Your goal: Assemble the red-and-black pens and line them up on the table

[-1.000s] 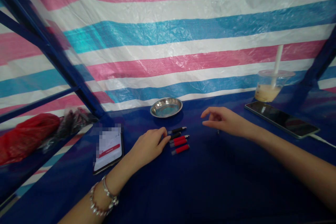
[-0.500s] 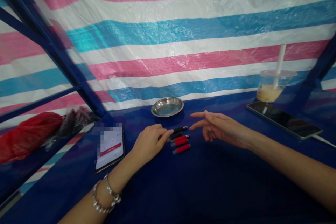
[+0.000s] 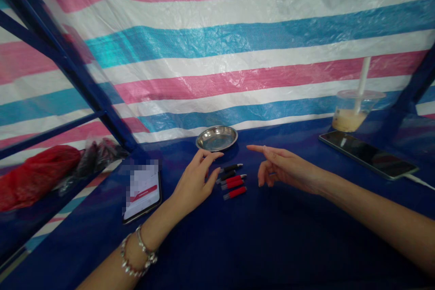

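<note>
Several short pen-like pieces lie in a column on the blue table between my hands. At the far end is a black pen part (image 3: 231,168) with a pale tip, and just below it another black piece (image 3: 228,176). Nearer me lie a red piece with a pale tip (image 3: 234,182) and a red piece with a clear end (image 3: 235,192). My left hand (image 3: 197,179) is at their left, fingers apart and holding nothing. On their right, my right hand (image 3: 280,165) hovers with the index finger stretched out and the lower fingers curled, nothing in it.
Behind the pieces stands a shallow oval metal dish (image 3: 216,139). A lit phone (image 3: 144,190) lies at the left. At the right are a dark phone (image 3: 369,154) on a white cable and a plastic cup with a straw (image 3: 351,118). A striped sheet (image 3: 238,72) hangs behind.
My left hand has let go of the far black pen part and lifted, its fingers spreading toward the dish. The lower fingers of my right hand have curled in.
</note>
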Available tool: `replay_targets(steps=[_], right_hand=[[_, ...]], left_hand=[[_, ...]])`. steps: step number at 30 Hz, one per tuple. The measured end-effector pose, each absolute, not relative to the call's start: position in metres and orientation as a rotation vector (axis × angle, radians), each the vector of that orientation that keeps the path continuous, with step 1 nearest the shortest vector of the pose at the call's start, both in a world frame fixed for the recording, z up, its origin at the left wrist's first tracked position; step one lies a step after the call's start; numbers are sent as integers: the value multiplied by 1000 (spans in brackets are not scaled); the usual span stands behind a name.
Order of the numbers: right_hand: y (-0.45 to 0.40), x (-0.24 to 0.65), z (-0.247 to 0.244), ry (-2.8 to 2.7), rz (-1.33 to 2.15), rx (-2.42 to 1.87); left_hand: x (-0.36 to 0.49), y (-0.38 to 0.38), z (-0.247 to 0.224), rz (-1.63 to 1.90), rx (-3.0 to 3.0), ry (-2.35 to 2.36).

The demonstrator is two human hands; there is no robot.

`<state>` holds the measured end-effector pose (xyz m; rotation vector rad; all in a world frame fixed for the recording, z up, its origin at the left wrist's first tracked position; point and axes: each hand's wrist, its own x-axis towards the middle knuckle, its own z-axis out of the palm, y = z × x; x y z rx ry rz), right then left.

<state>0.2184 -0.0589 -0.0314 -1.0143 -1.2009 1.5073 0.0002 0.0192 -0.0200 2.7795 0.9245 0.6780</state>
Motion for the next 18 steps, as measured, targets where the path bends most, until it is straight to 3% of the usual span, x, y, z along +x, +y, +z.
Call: replay_targets(steps=[18], right_hand=[[-55,221,-38,-1307,1237,-1070]], left_hand=[[0,20,-21,729,2747,812]])
